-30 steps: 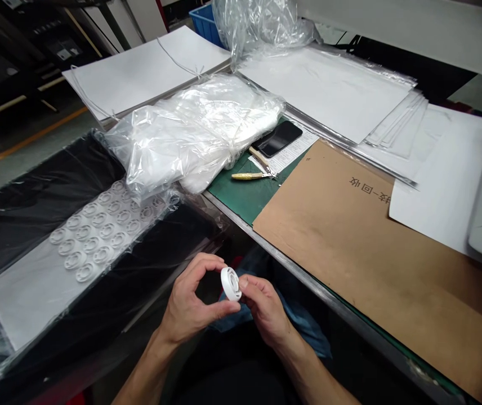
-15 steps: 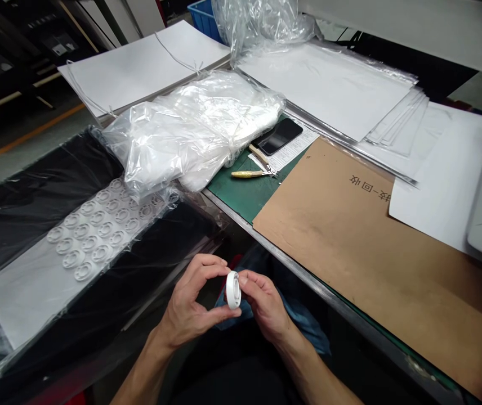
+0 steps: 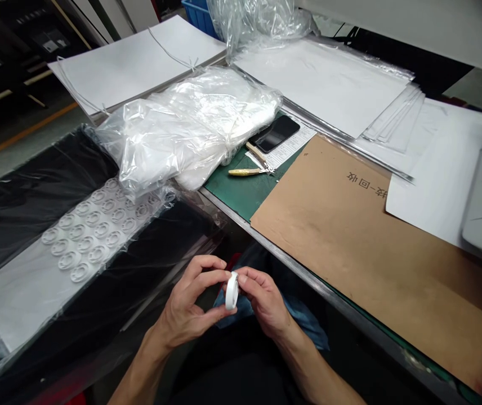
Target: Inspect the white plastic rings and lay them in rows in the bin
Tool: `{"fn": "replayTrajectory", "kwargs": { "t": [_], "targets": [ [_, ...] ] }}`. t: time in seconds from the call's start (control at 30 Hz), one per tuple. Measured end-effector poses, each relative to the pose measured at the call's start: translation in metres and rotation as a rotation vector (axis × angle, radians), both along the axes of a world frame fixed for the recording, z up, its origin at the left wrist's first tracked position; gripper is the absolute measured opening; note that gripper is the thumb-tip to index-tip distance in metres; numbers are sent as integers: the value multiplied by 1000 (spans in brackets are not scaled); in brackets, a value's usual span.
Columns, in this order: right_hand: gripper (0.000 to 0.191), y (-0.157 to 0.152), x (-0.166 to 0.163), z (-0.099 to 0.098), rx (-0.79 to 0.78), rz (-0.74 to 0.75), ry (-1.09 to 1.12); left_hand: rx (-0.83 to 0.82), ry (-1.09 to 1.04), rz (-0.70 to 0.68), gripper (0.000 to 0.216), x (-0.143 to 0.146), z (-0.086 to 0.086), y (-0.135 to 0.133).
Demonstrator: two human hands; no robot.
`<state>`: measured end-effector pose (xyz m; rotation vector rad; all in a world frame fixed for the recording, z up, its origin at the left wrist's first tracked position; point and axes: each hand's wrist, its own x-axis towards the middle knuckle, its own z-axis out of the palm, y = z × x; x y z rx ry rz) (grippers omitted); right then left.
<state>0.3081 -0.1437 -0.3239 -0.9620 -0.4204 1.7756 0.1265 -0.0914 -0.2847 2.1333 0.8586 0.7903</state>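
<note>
Between my two hands, above my lap, is a white plastic ring [image 3: 231, 292], turned nearly edge-on. My left hand [image 3: 196, 298] grips its rim, index finger on top and thumb underneath. On its right side my right hand [image 3: 264, 301] pinches the ring's edge between thumb and fingers; those fingertips are partly hidden behind it. Several similar white rings [image 3: 85, 243] lie in rows on a white sheet [image 3: 17, 298] to the left.
Nippers [image 3: 251, 170] with yellowish handles and a black phone [image 3: 277, 134] lie on the green mat [image 3: 235, 194]. Brown cardboard [image 3: 371, 259] covers the table's right side. Bagged material [image 3: 194, 124] and stacked white sheets [image 3: 321, 79] stand behind. Black plastic-wrapped material [image 3: 139, 270] is left.
The ring has turned slightly in my fingers, showing more of its outer side and less of its face. The whole view has shifted a little; both hands keep their hold.
</note>
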Motion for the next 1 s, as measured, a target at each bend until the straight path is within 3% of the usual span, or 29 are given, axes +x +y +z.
{"fn": "replayTrajectory", "kwargs": {
  "t": [0.57, 1.0],
  "targets": [
    [17, -2, 3, -1, 64, -71, 24, 1, 14, 22, 48, -7, -4, 0],
    [20, -1, 5, 2, 149, -42, 27, -502, -102, 162, 35, -7, -7, -1]
  ]
}}
